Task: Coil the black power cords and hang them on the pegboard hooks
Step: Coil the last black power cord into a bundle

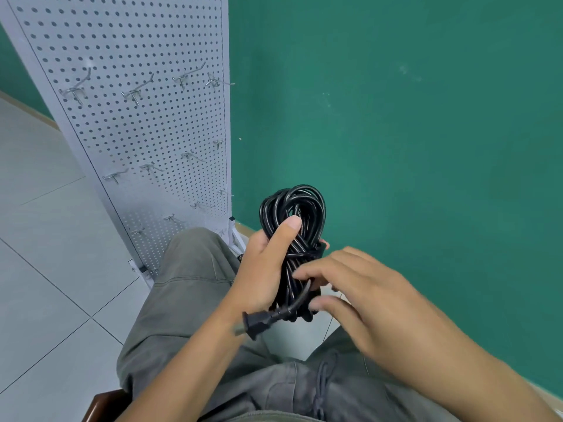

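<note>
While the left hand (262, 269) is gripping the coiled black cord (294, 239), thumb pressing the loops, the right hand (362, 296) is hovering loose-fingered beside the dangling plug (259, 322). Tucking that tail snugly should be keeping the coil from springing before hooking.

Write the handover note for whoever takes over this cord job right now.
Left hand: grips the coiled black power cord around its middle, thumb on top.
Right hand: fingers at the lower part of the coil, apparently working the wrap; it grips nothing that I can see.
Plug sticks out loose below the left hand.
Pegboard stands ahead on the left; its hooks are all bare.
Done: cord coiled.
Left: secure the plug end, hang the coil on a hook. No other cords are in view.
</note>
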A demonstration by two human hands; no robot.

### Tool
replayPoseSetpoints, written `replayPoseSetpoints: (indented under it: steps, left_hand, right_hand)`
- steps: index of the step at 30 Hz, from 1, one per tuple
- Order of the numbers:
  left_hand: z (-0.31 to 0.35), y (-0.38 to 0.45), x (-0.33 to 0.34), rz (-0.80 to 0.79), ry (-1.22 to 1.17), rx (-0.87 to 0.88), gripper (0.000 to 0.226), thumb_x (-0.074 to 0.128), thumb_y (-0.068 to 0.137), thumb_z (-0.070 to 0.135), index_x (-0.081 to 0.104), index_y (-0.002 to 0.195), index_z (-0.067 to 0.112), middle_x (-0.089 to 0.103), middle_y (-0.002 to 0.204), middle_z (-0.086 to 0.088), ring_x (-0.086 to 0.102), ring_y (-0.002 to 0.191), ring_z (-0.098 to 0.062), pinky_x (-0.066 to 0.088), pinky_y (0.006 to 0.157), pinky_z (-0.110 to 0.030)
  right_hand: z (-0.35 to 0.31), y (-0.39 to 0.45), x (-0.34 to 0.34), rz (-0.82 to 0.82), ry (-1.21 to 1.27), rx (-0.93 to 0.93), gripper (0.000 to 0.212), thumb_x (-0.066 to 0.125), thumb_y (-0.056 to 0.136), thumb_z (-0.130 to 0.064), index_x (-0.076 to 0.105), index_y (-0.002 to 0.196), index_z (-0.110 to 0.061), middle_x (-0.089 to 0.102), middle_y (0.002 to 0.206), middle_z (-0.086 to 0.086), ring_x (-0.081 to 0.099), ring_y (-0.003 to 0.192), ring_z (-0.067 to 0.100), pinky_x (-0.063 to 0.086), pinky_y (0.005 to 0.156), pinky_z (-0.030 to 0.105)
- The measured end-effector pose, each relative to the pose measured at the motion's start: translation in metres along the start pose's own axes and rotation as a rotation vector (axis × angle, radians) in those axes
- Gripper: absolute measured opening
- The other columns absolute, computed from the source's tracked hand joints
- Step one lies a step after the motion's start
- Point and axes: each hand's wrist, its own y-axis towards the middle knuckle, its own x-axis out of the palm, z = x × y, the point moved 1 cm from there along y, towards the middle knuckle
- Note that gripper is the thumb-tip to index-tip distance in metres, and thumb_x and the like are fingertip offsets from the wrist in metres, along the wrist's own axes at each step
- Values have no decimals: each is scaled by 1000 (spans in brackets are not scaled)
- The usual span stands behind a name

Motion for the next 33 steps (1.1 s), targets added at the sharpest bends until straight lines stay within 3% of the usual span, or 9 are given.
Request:
replayPoseSetpoints:
  steps: [3, 5, 9, 12, 15, 18, 23, 30, 33]
  left_hand:
    - [-3, -3, 3, -23, -39, -50, 46, 62, 97, 50, 76, 94, 6, 74, 96, -26, 69, 83, -35, 55, 77, -54]
    - [-4, -2, 2, -16, -71, -67, 37, 66, 95, 48, 76, 82, 15, 72, 80, -16, 67, 69, -28, 55, 63, -41]
    - [-9, 1, 0, 31, -108, -82, 61, 78, 79, 61, 67, 100, 6, 67, 90, -15, 65, 82, -28, 54, 83, -52]
    - [-13, 1, 1, 58, -89, -59, 74, 78, 73, 70, 66, 106, 4, 69, 100, -15, 65, 91, -29, 50, 99, -57]
    - [-14, 3, 2, -33, -26, -24, 40, 56, 100, 48, 69, 73, 22, 62, 68, 2, 57, 63, -16, 48, 65, -35]
    - [-11, 3, 3, -20, -73, -43, 43, 53, 100, 46, 71, 84, 11, 61, 58, -1, 58, 54, -25, 46, 62, -35]
    - [-6, 1, 8, 25, 16, -12, 43, 53, 104, 39, 72, 72, 17, 68, 65, -4, 65, 61, -19, 53, 63, -31]
    - [-11, 1, 13, -195, 156, -35, 19, 63, 103, 25, 69, 89, 14, 70, 91, -12, 67, 94, -28, 53, 97, -53]
    - [-14, -5, 24, -231, 198, -18, 8, 71, 96, 15, 72, 91, 9, 72, 91, -12, 66, 92, -21, 54, 93, -40]
  right_hand:
    - [1, 1, -11, 102, -344, -97, 12, 52, 96, -29, 63, 93, -24, 53, 85, -9, 49, 78, 16, 42, 59, 28]
    - [1, 2, -17, 172, -415, -122, 20, 51, 94, -34, 65, 86, -22, 53, 94, -4, 48, 85, 19, 28, 65, 24]
    - [3, 0, -13, 204, -20, -177, 31, 50, 103, -39, 70, 91, -18, 62, 110, -4, 56, 106, 18, 43, 97, 32]
    - [-6, -3, -6, 295, 360, -74, 12, 61, 99, -28, 71, 99, -20, 68, 94, -12, 63, 87, 5, 50, 85, 22]
    - [-15, -2, 6, 478, 665, 156, 26, 72, 89, -29, 67, 109, -45, 73, 90, -9, 69, 84, 10, 54, 77, 20]
    - [-21, 4, 15, 681, 840, 248, 31, 74, 85, -33, 68, 107, -53, 74, 80, -3, 66, 67, 11, 54, 67, 20]
    - [-24, 9, 20, 852, 956, 388, 31, 63, 92, -33, 65, 120, -20, 74, 76, 8, 56, 56, 22, 58, 69, 43]
    - [-18, 20, 15, 877, 1348, 464, 17, 53, 93, -24, 64, 99, -12, 56, 68, 1, 38, 58, 14, 38, 62, 27]
    - [-15, 20, 15, 882, 1394, 523, 16, 47, 98, -24, 58, 96, -12, 44, 63, -5, 30, 54, 10, 28, 55, 23]
